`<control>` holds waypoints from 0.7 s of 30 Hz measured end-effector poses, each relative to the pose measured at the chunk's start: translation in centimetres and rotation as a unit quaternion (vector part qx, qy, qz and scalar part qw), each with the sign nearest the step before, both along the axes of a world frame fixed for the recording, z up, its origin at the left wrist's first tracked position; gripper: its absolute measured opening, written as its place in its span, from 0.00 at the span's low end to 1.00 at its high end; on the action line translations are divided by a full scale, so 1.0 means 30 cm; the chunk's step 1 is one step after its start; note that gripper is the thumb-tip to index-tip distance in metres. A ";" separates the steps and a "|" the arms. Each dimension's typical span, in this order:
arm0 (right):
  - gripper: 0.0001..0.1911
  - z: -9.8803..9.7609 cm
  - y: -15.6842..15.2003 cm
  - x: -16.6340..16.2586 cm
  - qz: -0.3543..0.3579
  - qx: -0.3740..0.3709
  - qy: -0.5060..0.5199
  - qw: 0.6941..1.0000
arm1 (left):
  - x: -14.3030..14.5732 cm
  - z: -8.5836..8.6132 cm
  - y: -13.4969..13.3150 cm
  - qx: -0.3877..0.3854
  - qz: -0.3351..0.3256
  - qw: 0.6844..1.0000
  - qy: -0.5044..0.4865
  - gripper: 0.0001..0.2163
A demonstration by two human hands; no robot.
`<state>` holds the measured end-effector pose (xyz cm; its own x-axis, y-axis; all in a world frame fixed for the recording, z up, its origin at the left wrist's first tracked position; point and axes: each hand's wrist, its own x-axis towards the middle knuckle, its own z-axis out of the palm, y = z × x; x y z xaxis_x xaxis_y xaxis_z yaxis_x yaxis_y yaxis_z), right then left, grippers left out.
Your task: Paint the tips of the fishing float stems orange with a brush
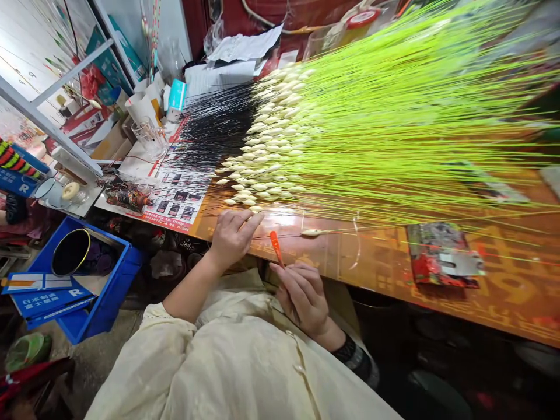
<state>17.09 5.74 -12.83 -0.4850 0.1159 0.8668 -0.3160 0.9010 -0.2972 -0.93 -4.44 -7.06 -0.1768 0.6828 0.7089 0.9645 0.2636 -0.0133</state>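
Hands apart: left hand [231,239] beside lone float [312,232], grip unclear; right hand [301,297] clamps orange stick [276,248]; other floats [271,146] fanned, seemingly kept separate.

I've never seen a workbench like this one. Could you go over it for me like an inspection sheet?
surface: orange-brown printed tabletop.
job's things: rows of fishing floats with pale bodies, black tips and neon yellow-green stems; a single float lies apart.
clutter: glass beaker, paper cups, loose papers, printed sheet.
hands: left hand has its fingertips beside the nearest floats; right hand pinches a slim orange stick.
cables: nothing seen.
surroundings: blue plastic crate on a concrete floor.
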 end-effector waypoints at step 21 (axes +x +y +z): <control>0.29 0.006 -0.002 -0.034 0.001 -0.020 0.015 1.000 | -0.029 0.042 0.006 0.010 -0.014 0.999 -0.027 0.15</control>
